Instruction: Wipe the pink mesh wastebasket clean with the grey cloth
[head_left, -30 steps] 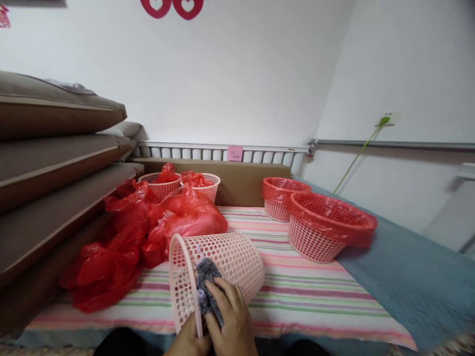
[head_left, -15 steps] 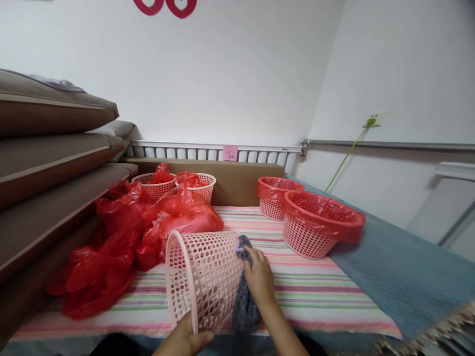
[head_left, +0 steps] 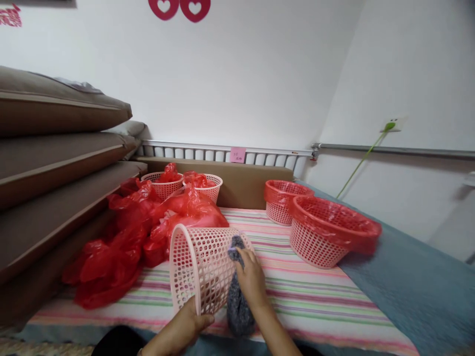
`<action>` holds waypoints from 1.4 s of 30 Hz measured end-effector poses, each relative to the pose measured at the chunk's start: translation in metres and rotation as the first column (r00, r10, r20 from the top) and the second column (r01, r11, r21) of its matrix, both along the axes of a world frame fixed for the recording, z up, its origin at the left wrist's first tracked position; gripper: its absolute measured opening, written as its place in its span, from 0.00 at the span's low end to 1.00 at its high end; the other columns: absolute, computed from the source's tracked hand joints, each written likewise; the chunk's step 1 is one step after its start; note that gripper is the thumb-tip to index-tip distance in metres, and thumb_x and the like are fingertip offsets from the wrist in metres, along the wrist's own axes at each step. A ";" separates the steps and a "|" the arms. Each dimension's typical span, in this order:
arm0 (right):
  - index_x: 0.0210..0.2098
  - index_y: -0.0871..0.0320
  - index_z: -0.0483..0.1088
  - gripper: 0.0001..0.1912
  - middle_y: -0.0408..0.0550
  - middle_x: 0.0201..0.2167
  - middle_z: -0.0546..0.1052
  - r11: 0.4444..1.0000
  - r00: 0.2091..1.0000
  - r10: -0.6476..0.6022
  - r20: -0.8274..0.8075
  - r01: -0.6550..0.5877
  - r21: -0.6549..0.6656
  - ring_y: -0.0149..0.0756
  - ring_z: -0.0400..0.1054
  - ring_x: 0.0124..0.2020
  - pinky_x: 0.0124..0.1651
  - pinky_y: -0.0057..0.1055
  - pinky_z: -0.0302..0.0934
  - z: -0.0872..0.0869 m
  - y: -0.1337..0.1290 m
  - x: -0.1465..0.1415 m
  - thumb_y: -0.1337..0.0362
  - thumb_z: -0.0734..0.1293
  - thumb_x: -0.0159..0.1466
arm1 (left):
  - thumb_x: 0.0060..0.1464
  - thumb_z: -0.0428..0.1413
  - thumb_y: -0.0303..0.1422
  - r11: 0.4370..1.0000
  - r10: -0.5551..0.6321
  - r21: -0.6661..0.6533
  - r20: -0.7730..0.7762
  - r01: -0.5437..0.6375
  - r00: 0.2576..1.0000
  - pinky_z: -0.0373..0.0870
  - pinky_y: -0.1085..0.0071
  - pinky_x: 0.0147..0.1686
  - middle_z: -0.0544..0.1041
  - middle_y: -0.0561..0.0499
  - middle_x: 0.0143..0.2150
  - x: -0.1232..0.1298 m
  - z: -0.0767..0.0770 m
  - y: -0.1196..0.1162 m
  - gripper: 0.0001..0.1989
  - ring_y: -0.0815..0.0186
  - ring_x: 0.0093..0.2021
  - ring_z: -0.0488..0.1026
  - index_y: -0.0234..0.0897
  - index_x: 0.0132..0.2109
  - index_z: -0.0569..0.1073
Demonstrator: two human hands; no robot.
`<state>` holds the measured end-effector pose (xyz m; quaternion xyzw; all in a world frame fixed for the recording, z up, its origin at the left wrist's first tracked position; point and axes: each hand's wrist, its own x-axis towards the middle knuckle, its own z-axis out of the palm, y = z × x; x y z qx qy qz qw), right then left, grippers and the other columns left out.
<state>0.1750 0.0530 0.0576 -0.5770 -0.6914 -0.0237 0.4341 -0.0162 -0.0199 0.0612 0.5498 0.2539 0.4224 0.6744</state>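
A pink perforated plastic basket (head_left: pixel 213 257) lies tipped on its side, its open mouth facing left. My left hand (head_left: pixel 189 324) grips the rim at the lower edge, thumb outside and fingers partly hidden inside. Against the basket's side near its base, my right hand (head_left: pixel 250 274) presses a dark grey cloth (head_left: pixel 239 306). The cloth's loose end hangs down in front of the striped sheet (head_left: pixel 308 301).
Crumpled red plastic bags (head_left: pixel 107 262) are heaped on the left, beside stacked brown cushions (head_left: pixel 70 183). Behind them stand two pink baskets (head_left: pixel 213 190) holding red bags. Two red-lined baskets (head_left: pixel 315 244) stand at right. A radiator (head_left: pixel 272 157) runs along the wall.
My right hand has slid the cloth left along the basket's side, away from the base. My left hand keeps its hold on the rim. The whole view has shifted slightly left.
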 end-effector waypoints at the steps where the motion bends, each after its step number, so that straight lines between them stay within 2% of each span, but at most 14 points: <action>1: 0.50 0.56 0.67 0.21 0.48 0.46 0.71 0.999 0.999 0.037 0.006 -0.037 0.009 0.38 0.62 0.50 0.54 0.36 0.57 0.003 -0.006 -0.009 0.73 0.59 0.58 | 0.43 0.63 0.32 1.000 -0.001 -0.005 0.009 0.001 1.000 0.45 0.55 0.63 0.70 0.45 0.59 0.000 0.001 0.001 0.33 0.53 0.61 0.62 0.43 0.58 0.64; 7: 0.52 0.53 0.66 0.24 0.50 0.49 0.69 0.977 0.976 0.210 0.058 -0.212 0.027 0.40 0.62 0.50 0.53 0.40 0.59 0.026 -0.043 -0.063 0.74 0.59 0.58 | 0.41 0.61 0.27 0.992 0.128 0.002 -0.085 -0.128 0.988 0.46 0.54 0.62 0.70 0.46 0.58 -0.007 -0.006 0.005 0.32 0.53 0.60 0.61 0.40 0.56 0.65; 9: 0.53 0.53 0.66 0.25 0.50 0.50 0.68 0.966 0.962 0.256 0.093 -0.259 0.024 0.41 0.61 0.50 0.53 0.41 0.60 0.030 -0.054 -0.074 0.75 0.60 0.58 | 0.41 0.60 0.25 0.987 0.158 0.008 -0.132 -0.159 0.979 0.50 0.53 0.61 0.73 0.48 0.54 -0.009 -0.010 0.005 0.30 0.52 0.57 0.63 0.40 0.54 0.67; 13: 0.53 0.52 0.66 0.27 0.50 0.50 0.68 0.953 0.945 0.295 0.140 -0.301 0.028 0.41 0.62 0.50 0.52 0.40 0.61 0.030 -0.064 -0.082 0.76 0.61 0.56 | 0.42 0.60 0.29 0.983 0.182 0.029 -0.150 -0.180 0.972 0.54 0.55 0.59 0.78 0.50 0.43 -0.009 -0.015 0.007 0.23 0.52 0.53 0.66 0.39 0.50 0.70; 16: 0.53 0.52 0.66 0.26 0.49 0.50 0.68 0.959 0.949 0.269 0.164 -0.279 0.042 0.41 0.62 0.50 0.52 0.41 0.61 0.029 -0.061 -0.080 0.77 0.60 0.57 | 0.39 0.62 0.30 0.988 0.153 0.044 -0.136 -0.148 0.979 0.53 0.53 0.59 0.77 0.49 0.45 -0.010 -0.017 0.011 0.26 0.50 0.54 0.65 0.40 0.50 0.70; 20: 0.53 0.51 0.66 0.25 0.49 0.50 0.68 0.980 0.966 0.182 0.182 -0.193 0.045 0.40 0.61 0.50 0.52 0.39 0.60 0.025 -0.044 -0.066 0.76 0.58 0.58 | 0.38 0.61 0.27 0.997 0.067 0.050 -0.069 -0.063 0.995 0.50 0.54 0.61 0.72 0.49 0.56 -0.011 -0.015 0.011 0.33 0.51 0.59 0.62 0.43 0.55 0.67; 24: 0.53 0.53 0.66 0.22 0.49 0.50 0.69 1.000 0.980 0.010 0.200 -0.009 -0.006 0.40 0.61 0.50 0.53 0.36 0.57 0.017 -0.015 -0.034 0.73 0.58 0.61 | 0.43 0.59 0.23 0.997 -0.062 0.051 0.018 0.061 0.998 0.47 0.56 0.63 0.69 0.51 0.59 -0.014 -0.012 0.005 0.33 0.54 0.61 0.62 0.47 0.58 0.65; 28: 0.53 0.55 0.66 0.21 0.49 0.49 0.70 0.971 0.954 -0.185 0.235 0.215 -0.106 0.41 0.62 0.49 0.52 0.33 0.55 0.012 0.016 0.009 0.70 0.58 0.62 | 0.44 0.57 0.20 0.997 -0.066 0.027 0.015 0.065 0.998 0.43 0.54 0.64 0.68 0.51 0.60 -0.014 -0.019 0.005 0.34 0.55 0.62 0.61 0.47 0.59 0.64; 31: 0.53 0.58 0.67 0.20 0.51 0.47 0.72 0.947 0.940 -0.254 0.228 0.290 -0.140 0.42 0.64 0.46 0.48 0.33 0.57 0.012 0.034 0.037 0.69 0.58 0.61 | 0.45 0.59 0.21 0.995 -0.089 0.046 0.043 0.087 0.995 0.41 0.54 0.65 0.65 0.52 0.62 -0.012 -0.027 0.005 0.35 0.56 0.64 0.57 0.50 0.59 0.62; 33: 0.52 0.58 0.68 0.20 0.51 0.46 0.73 0.939 0.936 -0.268 0.227 0.307 -0.156 0.41 0.65 0.45 0.47 0.32 0.57 0.012 0.042 0.048 0.69 0.58 0.61 | 0.45 0.62 0.26 0.993 -0.108 0.048 0.061 0.105 0.992 0.40 0.54 0.65 0.65 0.52 0.63 -0.011 -0.028 0.004 0.35 0.55 0.64 0.57 0.52 0.59 0.63; 35: 0.51 0.57 0.68 0.20 0.50 0.46 0.73 0.939 0.936 -0.265 0.231 0.305 -0.161 0.39 0.66 0.46 0.47 0.30 0.56 0.011 0.046 0.052 0.69 0.58 0.61 | 0.41 0.65 0.32 0.994 -0.109 0.020 0.076 0.108 0.991 0.41 0.53 0.65 0.68 0.51 0.61 -0.011 -0.022 0.003 0.35 0.53 0.63 0.58 0.52 0.57 0.65; 37: 0.52 0.56 0.68 0.20 0.48 0.47 0.73 0.942 0.937 -0.257 0.236 0.297 -0.157 0.38 0.65 0.47 0.48 0.29 0.54 0.008 0.046 0.051 0.69 0.57 0.61 | 0.42 0.65 0.34 0.998 -0.055 -0.007 0.055 0.056 0.997 0.46 0.52 0.63 0.71 0.49 0.58 -0.012 -0.008 0.004 0.33 0.52 0.61 0.62 0.48 0.57 0.66; 40: 0.53 0.58 0.67 0.21 0.49 0.48 0.72 0.942 0.936 -0.259 0.239 0.299 -0.150 0.38 0.64 0.48 0.49 0.29 0.53 0.005 0.044 0.047 0.69 0.57 0.61 | 0.44 0.63 0.28 0.990 0.138 -0.024 -0.025 -0.139 0.990 0.57 0.54 0.58 0.77 0.42 0.51 -0.015 0.022 0.011 0.26 0.50 0.55 0.69 0.36 0.53 0.70; 42: 0.53 0.59 0.67 0.21 0.49 0.48 0.72 0.941 0.935 -0.264 0.238 0.304 -0.147 0.39 0.64 0.47 0.49 0.29 0.53 0.004 0.042 0.045 0.69 0.57 0.61 | 0.46 0.62 0.27 0.966 0.247 -0.075 -0.019 -0.248 0.969 0.63 0.54 0.53 0.76 0.39 0.51 -0.014 0.041 0.019 0.24 0.49 0.53 0.70 0.33 0.52 0.69</action>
